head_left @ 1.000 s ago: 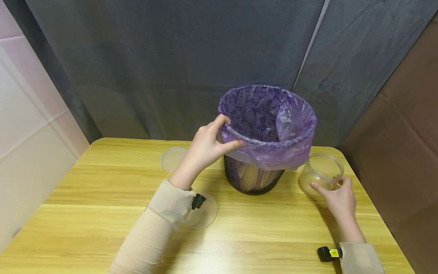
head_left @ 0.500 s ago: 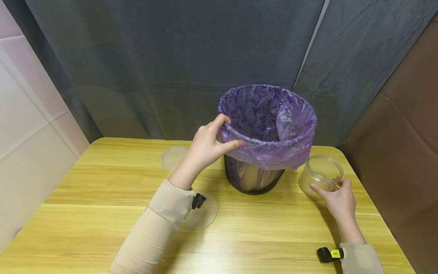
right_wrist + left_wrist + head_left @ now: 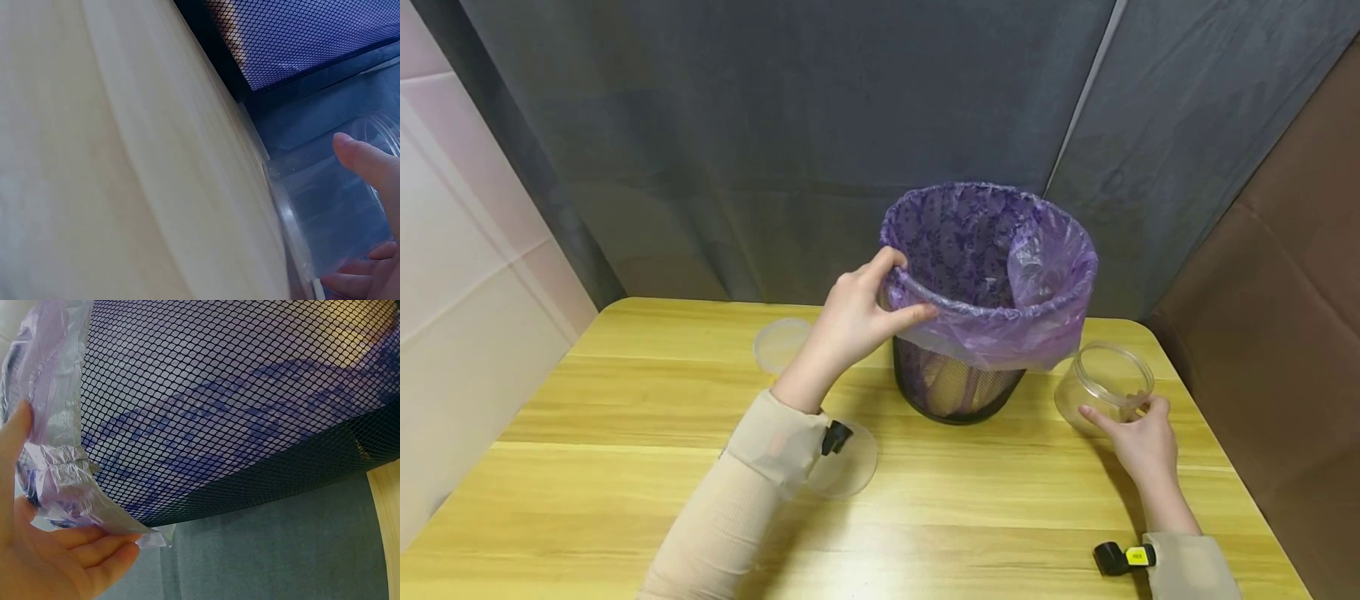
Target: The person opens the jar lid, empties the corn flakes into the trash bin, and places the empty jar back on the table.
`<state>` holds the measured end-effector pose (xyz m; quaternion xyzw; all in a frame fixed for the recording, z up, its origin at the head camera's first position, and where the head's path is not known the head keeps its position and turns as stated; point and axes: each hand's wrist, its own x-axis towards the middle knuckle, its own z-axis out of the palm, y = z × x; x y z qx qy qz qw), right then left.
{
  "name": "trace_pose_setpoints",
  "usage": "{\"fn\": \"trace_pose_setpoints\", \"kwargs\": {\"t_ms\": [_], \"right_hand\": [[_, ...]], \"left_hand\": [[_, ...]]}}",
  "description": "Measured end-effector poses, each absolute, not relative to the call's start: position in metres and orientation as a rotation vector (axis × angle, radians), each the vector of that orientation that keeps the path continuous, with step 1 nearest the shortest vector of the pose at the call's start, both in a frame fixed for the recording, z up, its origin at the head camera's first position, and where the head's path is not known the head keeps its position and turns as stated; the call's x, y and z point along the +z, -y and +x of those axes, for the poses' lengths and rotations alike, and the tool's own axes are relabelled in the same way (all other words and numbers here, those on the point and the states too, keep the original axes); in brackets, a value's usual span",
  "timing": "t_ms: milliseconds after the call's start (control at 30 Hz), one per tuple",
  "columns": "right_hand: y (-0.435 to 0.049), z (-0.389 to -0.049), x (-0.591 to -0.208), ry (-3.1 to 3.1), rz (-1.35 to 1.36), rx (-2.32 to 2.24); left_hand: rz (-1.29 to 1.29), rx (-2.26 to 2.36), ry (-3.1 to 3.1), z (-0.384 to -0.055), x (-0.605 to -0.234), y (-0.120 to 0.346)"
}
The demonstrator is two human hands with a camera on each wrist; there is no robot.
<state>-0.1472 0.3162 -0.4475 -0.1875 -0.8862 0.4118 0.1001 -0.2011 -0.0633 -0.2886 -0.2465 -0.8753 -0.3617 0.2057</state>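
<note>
A black mesh wastebasket (image 3: 958,387) stands on the table, lined with a purple patterned bag (image 3: 992,337) folded over its rim. My left hand (image 3: 857,317) grips the basket's left rim through the bag, thumb outside and fingers over the edge. In the left wrist view the fingers reach round the bag's folded hem (image 3: 69,481) against the mesh (image 3: 237,412). To the right of the basket sits a clear plastic jar (image 3: 1086,392) without a lid. My right hand (image 3: 1150,446) holds the jar's near right side, thumb at the front and fingers behind the wall (image 3: 331,206).
Two clear round lids lie on the wooden table (image 3: 625,450): one lid (image 3: 778,343) behind the left forearm, one lid (image 3: 853,462) beside the left wrist camera (image 3: 835,437). A grey curtain (image 3: 775,150) hangs behind the table, with a brown panel (image 3: 1285,292) at right.
The right hand and the jar have shifted very slightly toward me. The left hand keeps its grip on the wastebasket's rim, and the lids stay where they were.
</note>
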Motion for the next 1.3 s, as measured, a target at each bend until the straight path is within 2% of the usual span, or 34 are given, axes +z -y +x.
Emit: {"fn": "trace_pose_setpoints", "kwargs": {"t_ms": [1300], "right_hand": [[-0.316, -0.146, -0.441, 2.719, -0.514, 1.329]], "left_hand": [[-0.69, -1.026, 2.515, -0.191, -0.291, 0.067]]}}
